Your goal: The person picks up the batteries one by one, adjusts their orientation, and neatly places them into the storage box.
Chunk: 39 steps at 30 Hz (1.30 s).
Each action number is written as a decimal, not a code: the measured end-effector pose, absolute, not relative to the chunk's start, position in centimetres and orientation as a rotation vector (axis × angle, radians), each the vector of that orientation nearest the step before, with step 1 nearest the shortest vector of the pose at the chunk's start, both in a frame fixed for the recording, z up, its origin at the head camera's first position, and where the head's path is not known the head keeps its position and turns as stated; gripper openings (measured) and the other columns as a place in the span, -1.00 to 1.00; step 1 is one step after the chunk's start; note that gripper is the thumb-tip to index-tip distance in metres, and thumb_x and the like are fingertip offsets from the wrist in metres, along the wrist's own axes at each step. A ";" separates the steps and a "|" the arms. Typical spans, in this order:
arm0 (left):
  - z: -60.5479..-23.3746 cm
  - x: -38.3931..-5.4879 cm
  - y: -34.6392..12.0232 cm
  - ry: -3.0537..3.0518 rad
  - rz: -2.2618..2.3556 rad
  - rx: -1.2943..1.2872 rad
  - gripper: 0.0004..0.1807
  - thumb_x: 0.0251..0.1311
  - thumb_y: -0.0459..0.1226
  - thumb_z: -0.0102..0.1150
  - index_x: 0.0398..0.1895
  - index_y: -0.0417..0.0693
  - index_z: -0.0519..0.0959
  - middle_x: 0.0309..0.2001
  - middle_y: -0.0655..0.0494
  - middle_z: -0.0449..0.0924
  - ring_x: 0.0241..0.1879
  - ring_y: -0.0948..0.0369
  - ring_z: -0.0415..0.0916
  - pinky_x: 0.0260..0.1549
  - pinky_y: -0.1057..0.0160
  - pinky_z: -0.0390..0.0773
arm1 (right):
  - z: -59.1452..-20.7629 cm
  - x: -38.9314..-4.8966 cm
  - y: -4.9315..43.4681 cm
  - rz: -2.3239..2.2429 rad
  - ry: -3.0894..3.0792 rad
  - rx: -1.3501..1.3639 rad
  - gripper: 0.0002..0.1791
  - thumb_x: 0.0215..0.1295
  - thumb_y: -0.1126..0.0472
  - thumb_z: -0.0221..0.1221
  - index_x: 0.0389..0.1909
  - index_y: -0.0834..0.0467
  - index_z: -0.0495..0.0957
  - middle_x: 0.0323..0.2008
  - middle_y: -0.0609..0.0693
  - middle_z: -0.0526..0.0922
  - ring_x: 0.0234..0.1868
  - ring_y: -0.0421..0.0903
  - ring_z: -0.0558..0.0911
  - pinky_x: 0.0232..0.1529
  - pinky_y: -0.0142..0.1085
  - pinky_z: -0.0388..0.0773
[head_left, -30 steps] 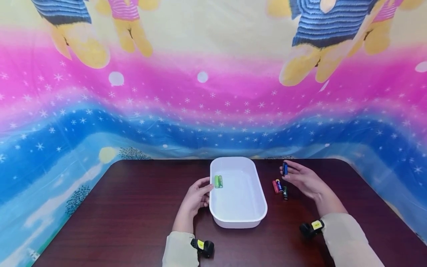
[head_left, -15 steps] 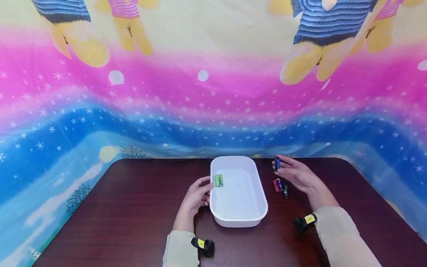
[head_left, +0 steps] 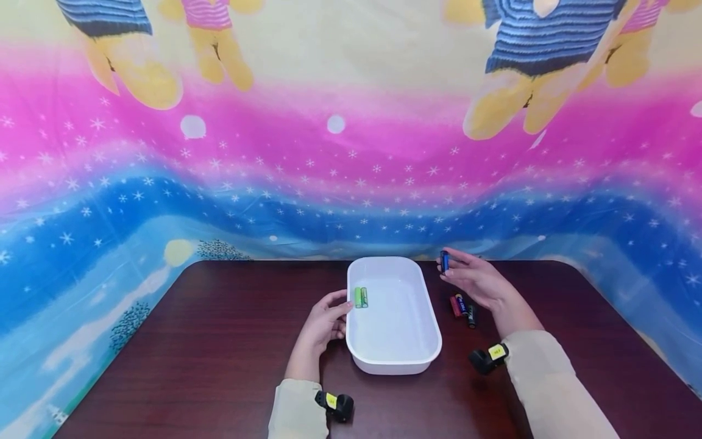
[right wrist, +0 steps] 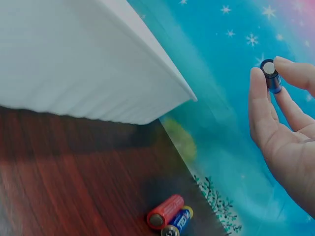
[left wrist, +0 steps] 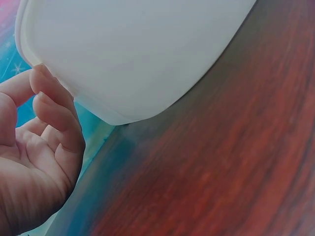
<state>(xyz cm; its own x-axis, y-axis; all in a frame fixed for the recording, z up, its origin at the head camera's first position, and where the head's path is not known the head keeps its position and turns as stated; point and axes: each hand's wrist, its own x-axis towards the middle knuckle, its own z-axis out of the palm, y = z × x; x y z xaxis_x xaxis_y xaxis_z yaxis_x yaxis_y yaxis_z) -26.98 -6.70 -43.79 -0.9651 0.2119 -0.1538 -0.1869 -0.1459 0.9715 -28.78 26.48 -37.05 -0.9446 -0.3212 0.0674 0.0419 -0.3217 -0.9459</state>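
My right hand (head_left: pixel 482 280) pinches a blue battery (head_left: pixel 445 262) upright between thumb and fingers, raised beyond the right side of a white plastic tub (head_left: pixel 393 367). In the right wrist view the held battery (right wrist: pixel 271 77) shows its round metal end. My left hand (head_left: pixel 323 320) grips the tub's left rim, thumb on top and fingers curled against the outside; the left wrist view shows those fingers (left wrist: pixel 51 98) at the rim. Two green batteries (head_left: pixel 361 297) lie side by side inside the tub, near my left thumb.
Right of the tub, a red battery (head_left: pixel 456 306), a blue battery with a yellow end (right wrist: pixel 180 220) and a dark green battery (head_left: pixel 471 316) lie together on the dark wooden table (head_left: pixel 236 341). A printed cloth (head_left: pixel 351 152) hangs behind the table's back edge.
My right hand has carried the blue battery leftward and slightly up, from above the loose batteries toward the tub's far right corner. My left hand has stayed at the rim.
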 end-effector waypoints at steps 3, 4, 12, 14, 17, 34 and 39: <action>-43.7 -26.9 -6.7 1.862 2.197 0.027 -0.46 0.17 -0.23 0.16 0.23 -0.13 0.33 -0.58 0.10 0.40 -0.73 0.30 0.31 -0.76 0.42 0.33 | -36.8 -29.1 26.1 -2.355 1.673 -0.364 -0.25 0.27 0.59 -0.11 0.39 0.39 -0.28 -0.07 0.05 0.50 -0.05 -0.13 0.56 0.02 -0.27 0.47; -43.7 -26.9 -6.7 1.864 2.196 0.028 -0.46 0.17 -0.23 0.16 0.23 -0.13 0.33 -0.58 0.10 0.40 -0.73 0.30 0.31 -0.76 0.41 0.34 | -36.8 -29.1 25.9 -2.352 1.676 -0.362 -0.25 0.27 0.60 -0.12 0.39 0.39 -0.27 -0.06 0.05 0.49 -0.05 -0.13 0.56 0.02 -0.27 0.47; -43.7 -26.8 -6.6 1.867 2.193 0.023 -0.49 0.21 -0.26 0.11 0.23 -0.13 0.32 -0.59 0.11 0.40 -0.74 0.31 0.30 -0.76 0.42 0.34 | -36.2 -29.5 24.6 -2.335 1.711 -0.313 -0.26 0.26 0.59 -0.10 0.40 0.35 -0.20 0.09 0.23 0.27 -0.04 -0.14 0.55 0.01 -0.28 0.47; -43.7 -26.8 -6.6 1.866 2.193 0.023 -0.49 0.21 -0.26 0.11 0.24 -0.14 0.32 -0.59 0.11 0.40 -0.74 0.31 0.30 -0.76 0.42 0.34 | -36.1 -29.6 24.3 -2.330 1.711 -0.303 -0.25 0.25 0.60 -0.10 0.41 0.33 -0.19 0.12 0.25 0.21 -0.04 -0.15 0.54 0.02 -0.28 0.47; -43.6 -26.8 -6.7 1.866 2.194 0.023 -0.48 0.21 -0.26 0.11 0.24 -0.14 0.32 -0.59 0.12 0.40 -0.74 0.31 0.29 -0.76 0.42 0.34 | -35.9 -29.7 23.9 -2.328 1.707 -0.300 -0.25 0.25 0.60 -0.10 0.41 0.32 -0.20 0.13 0.24 0.20 -0.02 -0.15 0.53 0.03 -0.28 0.46; -43.9 -27.0 -6.7 1.861 2.196 0.016 -0.49 0.19 -0.24 0.15 0.21 -0.11 0.34 -0.59 0.10 0.41 -0.73 0.30 0.30 -0.75 0.41 0.34 | -35.6 -30.4 22.6 -2.289 1.738 -0.289 -0.25 0.26 0.57 -0.07 0.42 0.29 -0.16 0.02 0.10 0.30 0.03 -0.11 0.50 0.02 -0.32 0.46; -43.8 -27.0 -6.7 1.863 2.195 0.014 -0.48 0.19 -0.24 0.14 0.22 -0.12 0.33 -0.59 0.11 0.41 -0.73 0.30 0.30 -0.75 0.41 0.34 | -35.5 -30.5 21.9 -2.289 1.723 -0.283 -0.26 0.25 0.59 -0.09 0.41 0.30 -0.15 0.04 0.14 0.26 -0.02 -0.12 0.52 0.03 -0.31 0.45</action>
<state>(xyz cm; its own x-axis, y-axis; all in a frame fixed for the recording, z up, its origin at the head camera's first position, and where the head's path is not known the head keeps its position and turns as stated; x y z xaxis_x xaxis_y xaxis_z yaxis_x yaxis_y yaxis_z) -26.98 -6.68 -43.76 -0.9656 0.2043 -0.1609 -0.1920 -0.1426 0.9710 -30.53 21.88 -35.52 -0.9466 -0.3224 -0.0022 0.0913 -0.2616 -0.9608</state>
